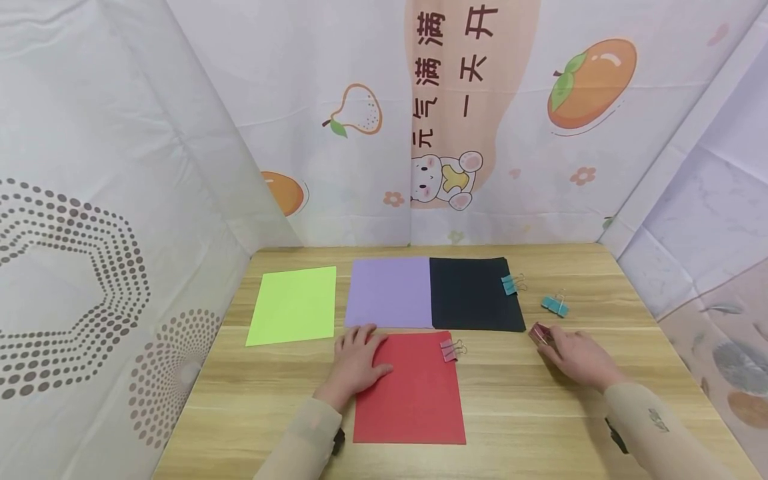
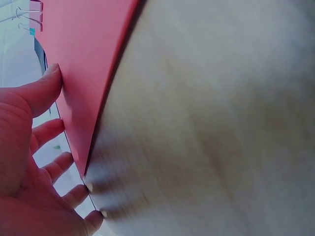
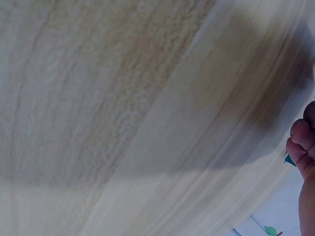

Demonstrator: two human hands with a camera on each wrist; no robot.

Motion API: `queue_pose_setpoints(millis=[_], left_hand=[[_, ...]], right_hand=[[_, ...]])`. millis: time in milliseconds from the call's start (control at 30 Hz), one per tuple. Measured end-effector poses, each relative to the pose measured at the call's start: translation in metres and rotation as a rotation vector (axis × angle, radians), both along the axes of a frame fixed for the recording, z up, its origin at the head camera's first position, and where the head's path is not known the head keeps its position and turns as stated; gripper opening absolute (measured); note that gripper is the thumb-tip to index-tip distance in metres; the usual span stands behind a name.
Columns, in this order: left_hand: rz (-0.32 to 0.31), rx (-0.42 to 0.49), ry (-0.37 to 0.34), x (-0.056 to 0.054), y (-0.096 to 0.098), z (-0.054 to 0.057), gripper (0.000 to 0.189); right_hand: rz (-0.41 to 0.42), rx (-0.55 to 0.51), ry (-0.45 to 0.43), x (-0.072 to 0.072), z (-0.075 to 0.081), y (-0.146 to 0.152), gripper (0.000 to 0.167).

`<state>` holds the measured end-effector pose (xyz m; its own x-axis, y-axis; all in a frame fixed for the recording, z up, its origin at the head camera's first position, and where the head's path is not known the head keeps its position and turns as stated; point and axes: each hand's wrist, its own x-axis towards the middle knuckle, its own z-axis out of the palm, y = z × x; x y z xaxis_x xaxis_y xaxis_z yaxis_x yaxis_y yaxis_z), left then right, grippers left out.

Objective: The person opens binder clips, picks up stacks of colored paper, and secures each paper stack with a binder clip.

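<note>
A stack of red paper [image 1: 411,400] lies on the table, with a pink binder clip [image 1: 449,350] on its upper right edge. My left hand [image 1: 357,363] rests at the stack's upper left corner, fingers spread; in the left wrist view the thumb lies on the red paper [image 2: 83,64]. To the right, my right hand [image 1: 576,353] pinches a dark red binder clip [image 1: 540,332] between thumb and fingers, close over the table. A loose teal binder clip [image 1: 555,305] lies just beyond that hand. The right wrist view shows only part of the right hand [image 3: 304,142] at its edge.
Behind the red stack lie purple paper [image 1: 389,293] and black paper [image 1: 471,297], the black one carrying a teal binder clip [image 1: 512,285]. Yellow-green paper [image 1: 294,305] lies at the left. Printed curtains [image 1: 360,187] stand along the wooden table's [image 1: 510,400] back and sides.
</note>
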<state>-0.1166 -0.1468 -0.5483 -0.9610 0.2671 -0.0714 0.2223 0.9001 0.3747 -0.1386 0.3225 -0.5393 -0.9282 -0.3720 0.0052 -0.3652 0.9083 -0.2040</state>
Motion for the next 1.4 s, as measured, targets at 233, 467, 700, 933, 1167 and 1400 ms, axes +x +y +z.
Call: queue_pose_setpoints(millis=[233, 467, 700, 933, 1167, 1400], left_hand=[[-0.005, -0.012, 0.011, 0.001, 0.002, 0.001, 0.063], [0.020, 0.004, 0.092, -0.004, 0.003, 0.007, 0.053], [0.098, -0.054, 0.136, -0.020, -0.001, 0.015, 0.053], [0.175, -0.039, 0.148, -0.038, -0.002, 0.022, 0.062], [0.286, -0.013, 0.100, -0.056, -0.003, 0.024, 0.065], [0.343, -0.028, 0.040, -0.065, -0.004, 0.020, 0.066]], right_hand=[[0.026, 0.012, 0.015, -0.001, 0.005, -0.002, 0.028], [0.039, 0.030, 0.024, -0.002, 0.006, -0.002, 0.025], [0.071, 0.027, 0.054, -0.003, 0.010, -0.004, 0.022], [0.091, 0.016, 0.063, -0.005, 0.013, -0.006, 0.020], [0.083, 0.018, 0.044, -0.004, 0.013, -0.007, 0.019], [0.084, 0.020, 0.051, -0.001, 0.012, -0.007, 0.020]])
